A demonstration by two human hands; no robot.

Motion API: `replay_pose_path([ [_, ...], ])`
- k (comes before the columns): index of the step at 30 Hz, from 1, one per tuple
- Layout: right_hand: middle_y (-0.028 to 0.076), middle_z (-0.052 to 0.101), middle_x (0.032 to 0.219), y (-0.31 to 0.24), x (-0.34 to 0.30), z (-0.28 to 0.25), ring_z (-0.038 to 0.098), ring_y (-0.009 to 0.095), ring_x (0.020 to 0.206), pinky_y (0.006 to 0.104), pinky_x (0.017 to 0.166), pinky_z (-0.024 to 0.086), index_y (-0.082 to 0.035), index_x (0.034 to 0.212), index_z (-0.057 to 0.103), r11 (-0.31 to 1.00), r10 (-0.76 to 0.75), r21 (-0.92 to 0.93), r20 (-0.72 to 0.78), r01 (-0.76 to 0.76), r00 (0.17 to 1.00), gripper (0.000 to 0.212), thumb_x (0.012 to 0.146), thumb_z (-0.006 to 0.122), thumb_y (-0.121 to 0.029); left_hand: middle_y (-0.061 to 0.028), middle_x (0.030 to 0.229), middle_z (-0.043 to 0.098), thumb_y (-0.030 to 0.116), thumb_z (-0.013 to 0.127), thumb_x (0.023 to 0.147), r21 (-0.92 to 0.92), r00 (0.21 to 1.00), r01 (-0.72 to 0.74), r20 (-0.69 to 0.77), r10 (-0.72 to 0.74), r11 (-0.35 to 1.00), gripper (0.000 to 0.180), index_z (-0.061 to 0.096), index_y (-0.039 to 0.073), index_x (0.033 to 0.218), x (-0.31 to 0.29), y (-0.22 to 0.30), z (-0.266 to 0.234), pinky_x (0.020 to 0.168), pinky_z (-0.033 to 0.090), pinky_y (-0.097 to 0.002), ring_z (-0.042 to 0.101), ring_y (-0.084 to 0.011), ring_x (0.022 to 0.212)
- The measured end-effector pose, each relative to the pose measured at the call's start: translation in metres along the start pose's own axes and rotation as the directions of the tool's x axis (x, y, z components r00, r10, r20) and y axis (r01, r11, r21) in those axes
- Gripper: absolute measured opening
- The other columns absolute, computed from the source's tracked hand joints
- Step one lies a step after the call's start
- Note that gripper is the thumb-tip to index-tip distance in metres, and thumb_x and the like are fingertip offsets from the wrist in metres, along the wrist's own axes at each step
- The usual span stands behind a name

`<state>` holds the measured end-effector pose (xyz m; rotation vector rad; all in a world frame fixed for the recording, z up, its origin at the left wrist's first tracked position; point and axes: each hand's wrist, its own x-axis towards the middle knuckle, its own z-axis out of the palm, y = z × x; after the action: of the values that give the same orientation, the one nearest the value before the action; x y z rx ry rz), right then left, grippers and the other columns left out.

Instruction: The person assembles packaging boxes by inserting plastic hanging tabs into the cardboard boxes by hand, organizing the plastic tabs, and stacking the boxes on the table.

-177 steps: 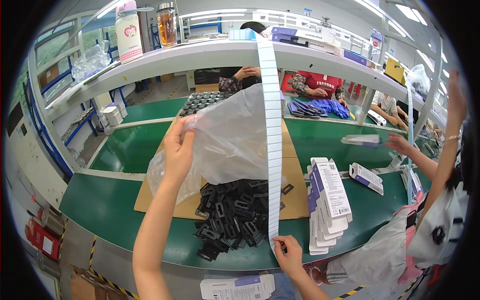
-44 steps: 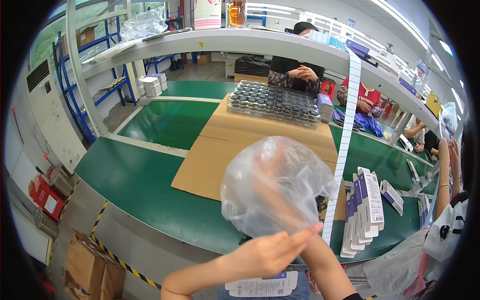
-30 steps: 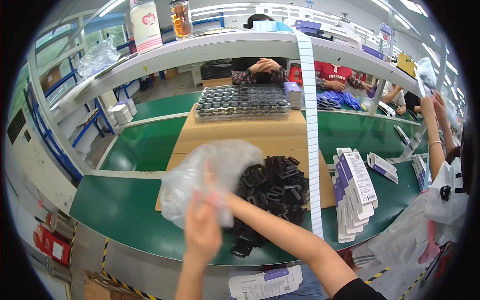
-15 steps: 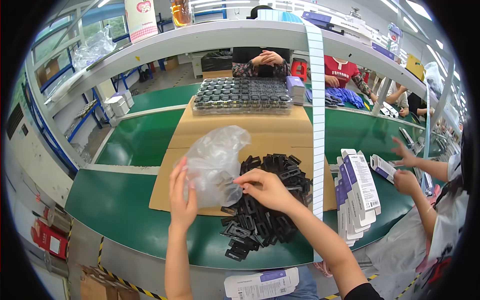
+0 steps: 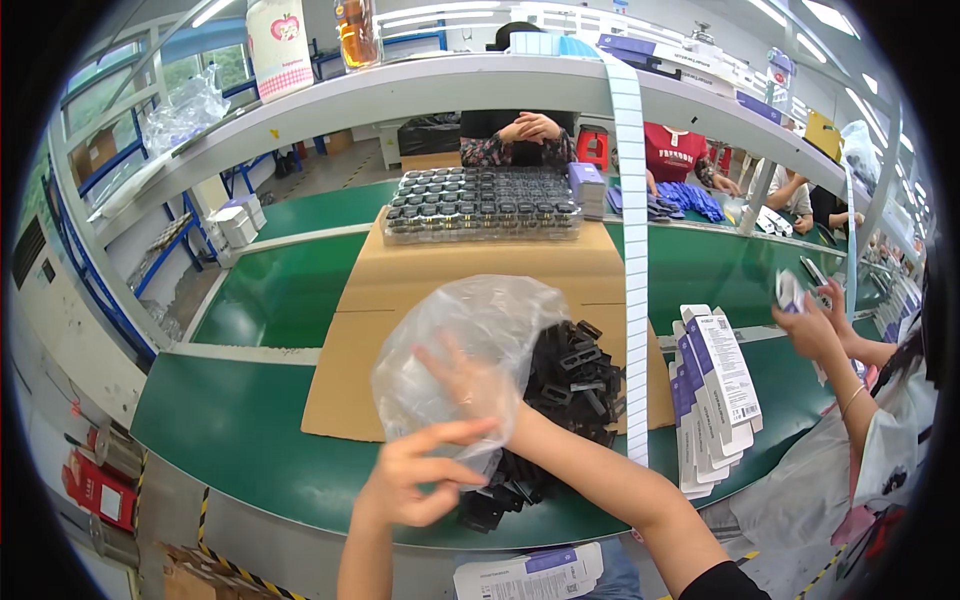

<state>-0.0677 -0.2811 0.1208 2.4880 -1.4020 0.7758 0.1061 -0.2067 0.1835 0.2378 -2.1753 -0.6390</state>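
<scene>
A clear plastic bag [image 5: 530, 305] stands puffed up over the cardboard and partly covers the pile of black plastic parts. My right hand [image 5: 470, 380] shows through the film, inside the bag, its fingers spread and holding nothing I can see. At the bag's lower edge my left hand [image 5: 425, 475] has its fingers bent round the film, the index finger stretched across toward my right wrist. Small black slotted parts [image 5: 575, 375] lie heaped to the right of the bag and beneath my right forearm.
Flat white-purple boxes [image 5: 725, 370] are stacked at the right, beyond a hanging paper strip [image 5: 633, 250]. A clear tray of black pieces [image 5: 480, 205] sits at the far end of the cardboard [image 5: 340, 400]. A co-worker's hands [image 5: 815, 325] work at the right. Another box [image 5: 530, 575] rests on my lap.
My right hand has gone from the bag's edge to inside it and spread its fingers. The bag has opened wider, and my left hand has moved down and right to its lower edge.
</scene>
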Motion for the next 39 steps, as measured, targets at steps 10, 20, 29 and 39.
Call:
replay_pose_path([
  [10,0.012,0.064,0.117,-0.024,0.001,-0.016,0.069,0.029,0.087,0.0384,0.064,0.057,-0.014,0.132,0.053,0.925,-0.276,0.271,0.001,0.265,0.961,0.05,0.083,0.062,-0.02,-0.0116,0.137,0.055,0.014,0.073,0.068,0.648,0.915,0.37,-0.381,-0.137,0.666,0.053,0.062,0.013,0.12,-0.006,-0.074,-0.02,0.102,0.045,-0.0419,0.051,-0.0337,0.124],
  [20,0.01,0.068,0.105,-0.019,-0.025,-0.059,0.068,0.025,0.09,0.0376,0.073,0.056,-0.005,0.097,0.067,0.919,-0.289,0.209,-0.224,0.335,0.931,0.021,0.076,0.062,-0.007,-0.0038,0.11,0.067,0.013,0.065,0.072,0.708,0.927,0.374,-0.299,-0.226,0.599,0.018,0.065,0.01,0.091,-0.016,-0.125,-0.045,0.086,0.052,-0.0394,0.06,-0.03,0.108],
  [29,0.027,0.038,0.146,0.107,-0.021,-0.03,0.033,0.048,0.137,0.0691,0.105,0.029,-0.025,0.146,0.044,0.768,0.632,-0.266,0.165,-0.582,0.758,0.067,0.09,0.056,-0.06,-0.0122,0.153,0.034,0.001,0.062,0.079,0.897,0.813,0.441,-0.409,-0.414,-0.021,0.071,0.042,0.015,0.146,0.013,-0.096,-0.045,0.116,0.026,-0.0521,0.033,-0.0387,0.14],
  [39,0.009,0.051,0.136,0.107,-0.049,-0.034,0.044,0.037,0.129,0.0692,0.098,0.037,-0.026,0.136,0.053,0.893,0.43,-0.01,0.311,-0.45,0.847,0.053,0.093,0.053,-0.056,-0.0279,0.156,0.021,0.068,0.08,0.061,0.573,0.732,0.634,-0.226,-0.643,0.52,0.129,0.02,0.0,0.153,-0.082,0.02,0.12,0.114,0.014,-0.0653,0.021,-0.0476,0.144],
])
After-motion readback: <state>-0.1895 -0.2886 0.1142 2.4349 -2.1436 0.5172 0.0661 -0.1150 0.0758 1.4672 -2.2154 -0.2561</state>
